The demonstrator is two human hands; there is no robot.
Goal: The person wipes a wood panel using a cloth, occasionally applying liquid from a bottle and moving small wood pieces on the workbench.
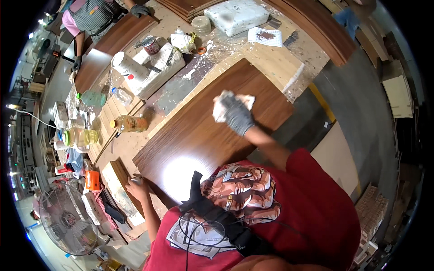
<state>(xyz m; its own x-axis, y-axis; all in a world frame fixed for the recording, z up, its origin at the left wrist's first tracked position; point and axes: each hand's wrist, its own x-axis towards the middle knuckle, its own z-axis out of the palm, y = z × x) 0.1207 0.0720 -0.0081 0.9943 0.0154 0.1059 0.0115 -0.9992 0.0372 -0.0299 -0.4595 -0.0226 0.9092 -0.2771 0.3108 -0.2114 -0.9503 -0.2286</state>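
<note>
**Dark wood panel part-way through being wiped**

A dark brown wood panel [203, 131] lay flat on a paint-spattered workbench [266, 58]. The right hand [237, 115], in a grey glove, was closed on a crumpled white cloth [228, 101] pressed onto the far end of the panel. The bare left hand [138, 185] was curled over the panel's near corner, seemingly steadying it. A glossy sheen was seen on the near part of the surface, which suggested that stretch had been covered; how much remained around the cloth could not be told. Bottles [129, 123] stood well apart to the left.
</note>
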